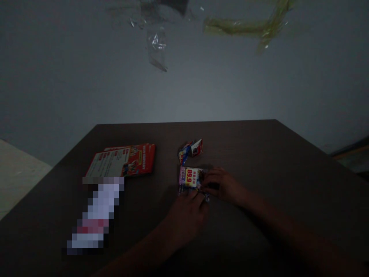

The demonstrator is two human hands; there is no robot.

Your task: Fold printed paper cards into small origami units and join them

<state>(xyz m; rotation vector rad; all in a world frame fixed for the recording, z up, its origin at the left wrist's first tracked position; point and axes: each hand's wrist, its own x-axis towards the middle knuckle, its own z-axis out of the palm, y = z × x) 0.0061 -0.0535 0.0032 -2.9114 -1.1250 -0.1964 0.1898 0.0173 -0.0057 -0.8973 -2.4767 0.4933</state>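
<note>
A small folded colourful printed leaflet (191,177), with a white panel and the red figures "89.9", lies on the dark table in front of me. My left hand (187,215) holds its near edge, fingers bent over it. On the leaflet's right side, my right hand (225,186) has its fingers curled and pinched at the edge. The dim light hides the exact fingertip contact. Just beyond stands a creased, folded colourful paper piece (185,153) in blue, red and white, apart from both hands.
To the left is a small stack of red and white printed leaflets (141,163). A pixelated whitish strip (99,209) lies nearer me. The brown table (245,142) meets a grey wall (230,88) bearing yellowish tape (236,27) and a clear plastic piece (157,48).
</note>
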